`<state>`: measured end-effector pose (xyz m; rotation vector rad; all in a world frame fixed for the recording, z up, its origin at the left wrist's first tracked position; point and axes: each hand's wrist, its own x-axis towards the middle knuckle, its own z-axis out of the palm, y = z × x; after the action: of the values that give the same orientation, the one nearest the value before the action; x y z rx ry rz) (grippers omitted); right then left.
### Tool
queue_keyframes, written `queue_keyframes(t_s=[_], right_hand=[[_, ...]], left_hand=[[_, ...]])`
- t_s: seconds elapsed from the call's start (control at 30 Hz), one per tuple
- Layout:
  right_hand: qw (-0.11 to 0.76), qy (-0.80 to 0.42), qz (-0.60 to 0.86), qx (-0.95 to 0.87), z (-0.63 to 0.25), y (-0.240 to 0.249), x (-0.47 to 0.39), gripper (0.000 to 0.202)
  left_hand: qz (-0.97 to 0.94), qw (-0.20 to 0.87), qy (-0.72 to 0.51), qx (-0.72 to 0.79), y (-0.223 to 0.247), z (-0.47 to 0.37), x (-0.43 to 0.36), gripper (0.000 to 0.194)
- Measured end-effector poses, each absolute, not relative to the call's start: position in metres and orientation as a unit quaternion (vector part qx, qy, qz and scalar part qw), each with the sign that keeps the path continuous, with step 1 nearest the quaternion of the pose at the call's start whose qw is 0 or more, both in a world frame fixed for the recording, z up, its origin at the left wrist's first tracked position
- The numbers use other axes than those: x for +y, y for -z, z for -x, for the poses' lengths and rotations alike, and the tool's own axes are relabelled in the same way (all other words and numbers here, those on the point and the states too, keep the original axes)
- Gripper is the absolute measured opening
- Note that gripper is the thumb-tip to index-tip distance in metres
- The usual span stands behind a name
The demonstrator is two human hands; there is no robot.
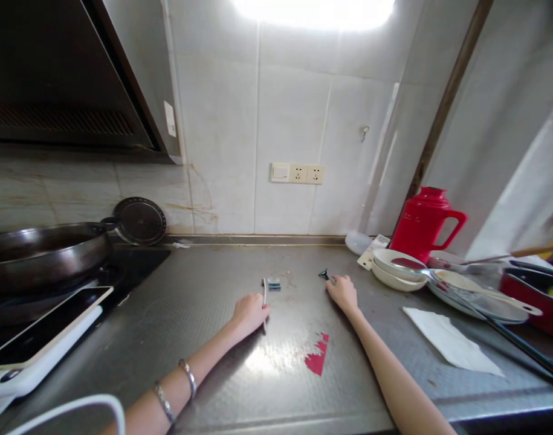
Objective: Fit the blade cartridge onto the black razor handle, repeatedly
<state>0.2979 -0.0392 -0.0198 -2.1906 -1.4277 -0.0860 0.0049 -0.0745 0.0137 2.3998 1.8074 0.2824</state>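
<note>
My left hand (249,314) is closed around a slim white stick (265,291), shaped like a toothbrush with a small dark patch near its far end. Just right of that end, a small clear and blue-green piece (274,284) lies on the metal countertop (199,284). Farther right, my right hand (342,292) closes over the handle of a small dark razor (324,274), its head pointing away to the left. Between my forearms a torn red scrap (318,356) lies on the counter. Fine crumbs are scattered near the clear piece.
At left, a phone (54,323) rests on a white stand beside a large pan (45,251). A red thermos (423,223), stacked white bowls (396,272), a ladle (485,290) and a red pot (534,302) crowd the right. A white paper sheet (451,338) lies in front of them.
</note>
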Motion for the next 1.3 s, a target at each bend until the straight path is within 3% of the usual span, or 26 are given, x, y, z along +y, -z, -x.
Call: queue_keyframes(t_s=[0.13,0.2,0.33,0.47,0.77,1.13,1.3], right_hand=[[0.385,0.028,0.723,-0.573,-0.282,0.009,-0.039,0.041],[0.444,-0.069,0.668,-0.594,-0.263,0.001,-0.041,0.039],[0.500,-0.394,0.545,-0.546,-0.211,-0.011,-0.055,0.045],[0.518,-0.514,0.467,-0.500,-0.174,-0.015,-0.072,0.046],[0.558,-0.509,0.460,-0.466,-0.159,-0.015,-0.080,0.040],[0.541,-0.518,0.486,-0.450,-0.161,-0.008,-0.076,0.030],[0.543,-0.407,0.534,-0.504,-0.197,-0.025,-0.066,0.030]], left_hand=[[-0.793,0.047,-0.115,0.597,-0.020,-0.007,-0.078,0.032],[-0.793,0.039,-0.127,0.595,-0.024,-0.009,-0.081,0.033],[-0.805,0.016,-0.153,0.573,-0.029,-0.012,-0.088,0.034],[-0.813,0.010,-0.160,0.559,-0.028,-0.013,-0.093,0.034],[-0.833,0.010,-0.148,0.534,-0.026,-0.021,-0.105,0.034],[-0.851,-0.017,-0.154,0.501,-0.025,-0.022,-0.111,0.037],[-0.861,-0.009,-0.172,0.478,-0.025,-0.020,-0.110,0.040]])
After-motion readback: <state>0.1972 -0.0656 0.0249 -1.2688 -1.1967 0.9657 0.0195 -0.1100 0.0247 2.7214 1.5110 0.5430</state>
